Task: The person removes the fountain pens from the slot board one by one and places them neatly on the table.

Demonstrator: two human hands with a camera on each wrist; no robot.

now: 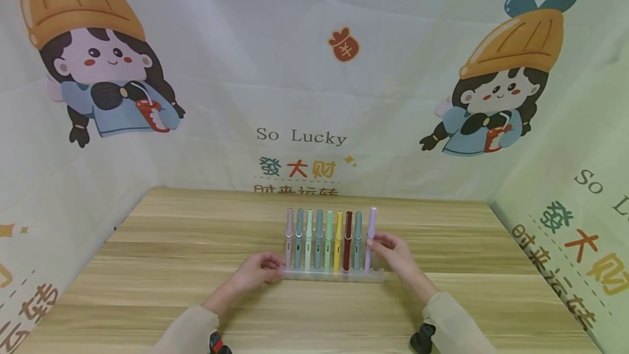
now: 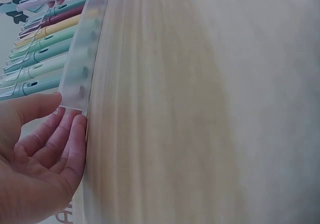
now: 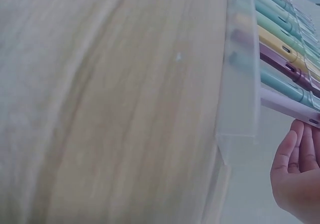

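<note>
A clear plastic pen stand (image 1: 334,276) holds a row of several capped pens, upright and side by side. At its right end stands a lavender pen (image 1: 372,220), its top slightly higher than the others and tilted a little to the right. My right hand (image 1: 399,254) pinches this pen between thumb and fingertips around mid-length. In the right wrist view, the lower end of the lavender pen (image 3: 280,102) reaches the stand. My left hand (image 1: 256,271) holds the stand's left end, thumb and fingertips at the clear edge (image 2: 75,96).
Beside the lavender pen is a teal pen (image 1: 358,223), then a dark red pen (image 1: 348,228) and a yellow pen (image 1: 338,228). A wood-grain table (image 1: 196,234) lies beneath. A printed cloth (image 1: 236,70) hangs behind and along the sides.
</note>
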